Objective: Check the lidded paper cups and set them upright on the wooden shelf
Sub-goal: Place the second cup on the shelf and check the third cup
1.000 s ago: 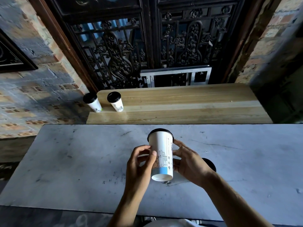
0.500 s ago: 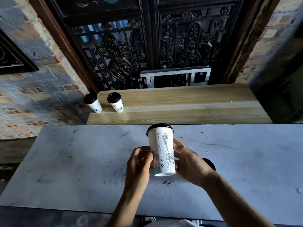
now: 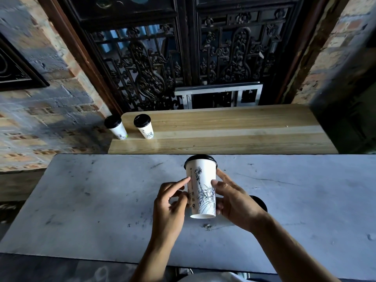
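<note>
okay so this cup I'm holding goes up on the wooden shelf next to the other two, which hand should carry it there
Probably the left. The left hand is on the side of the held cup facing the two cups at the wooden shelf's left end, though only its fingertips touch. The right hand would reach across.

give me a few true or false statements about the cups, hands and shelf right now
1. Two lidded cups stand upright on the shelf. True: one at its left edge, another beside it.
2. The held cup has no lid. False: a black lid caps it.
3. Both hands touch the held cup. True: left hand and right hand flank it.
4. The held cup rests on the shelf. False: it is held above the grey table.
5. The shelf's right half is crowded with cups. False: no cups stand there.
</note>
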`<state>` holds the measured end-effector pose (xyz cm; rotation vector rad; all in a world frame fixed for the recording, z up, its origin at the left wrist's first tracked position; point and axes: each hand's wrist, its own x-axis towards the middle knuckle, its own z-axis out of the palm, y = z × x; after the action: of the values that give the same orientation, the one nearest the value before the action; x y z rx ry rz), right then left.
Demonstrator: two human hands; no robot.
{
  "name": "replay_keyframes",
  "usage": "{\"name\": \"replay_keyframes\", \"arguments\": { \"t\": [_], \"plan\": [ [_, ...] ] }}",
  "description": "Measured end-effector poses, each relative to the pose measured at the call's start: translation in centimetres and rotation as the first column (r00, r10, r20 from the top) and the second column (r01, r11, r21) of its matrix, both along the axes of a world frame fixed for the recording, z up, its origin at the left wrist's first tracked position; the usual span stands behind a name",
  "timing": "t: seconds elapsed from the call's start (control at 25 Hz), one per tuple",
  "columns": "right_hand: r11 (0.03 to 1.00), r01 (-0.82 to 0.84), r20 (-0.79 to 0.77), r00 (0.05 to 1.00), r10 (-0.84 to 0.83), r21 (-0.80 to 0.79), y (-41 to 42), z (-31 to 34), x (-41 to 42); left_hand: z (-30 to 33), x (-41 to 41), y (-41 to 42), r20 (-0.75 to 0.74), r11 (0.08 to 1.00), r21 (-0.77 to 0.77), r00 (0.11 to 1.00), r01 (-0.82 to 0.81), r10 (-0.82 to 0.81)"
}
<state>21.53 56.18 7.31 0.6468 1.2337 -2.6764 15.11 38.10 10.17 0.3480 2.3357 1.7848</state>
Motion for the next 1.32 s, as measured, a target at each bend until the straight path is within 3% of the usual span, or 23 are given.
{"name": "replay_keyframes", "arguments": {
  "t": [0.2, 0.52, 0.6, 0.72, 0.8, 1.04, 1.32],
  "plan": [
    [0.998, -0.01, 0.036, 0.999, 0.008, 0.069, -0.1, 0.0, -0.4, -1.1, 0.1, 0.2, 0.135, 0.999, 0.033, 0.991, -0.009, 0.004],
    [0.963, -0.104, -0.003, 0.994, 0.108, 0.249, 1.4, -0.5, -0.9, -2.7, -0.5, 0.9, 0.185, 0.999, 0.0, 0.981, 0.054, -0.054],
    [0.903, -0.159, 0.047, 0.987, 0.153, 0.4, 2.2, -0.6, -2.0, -2.8, -1.2, 1.5, 0.214, 0.998, -0.02, 0.975, 0.058, -0.053],
    [0.71, -0.224, 0.094, 0.971, 0.218, 0.667, 3.9, -1.4, -5.3, -3.3, -3.2, 2.9, 0.218, 0.995, -0.073, 0.975, 0.066, -0.049],
    [0.603, -0.252, 0.107, 0.958, 0.266, 0.757, 5.0, -2.4, -7.9, -4.4, -5.5, 4.0, 0.231, 0.995, -0.083, 0.972, 0.057, -0.037],
    [0.502, -0.258, 0.167, 0.961, 0.219, 0.826, 8.3, -7.0, -18.5, -10.2, -17.0, 8.4, 0.304, 0.991, -0.032, 0.946, 0.128, -0.112],
    [0.269, -0.201, 0.179, 0.978, 0.105, 0.942, 10.9, -16.4, -33.0, -21.1, -32.9, 13.0, 0.188, 0.965, -0.103, 0.958, 0.24, -0.218]
  ]
}}
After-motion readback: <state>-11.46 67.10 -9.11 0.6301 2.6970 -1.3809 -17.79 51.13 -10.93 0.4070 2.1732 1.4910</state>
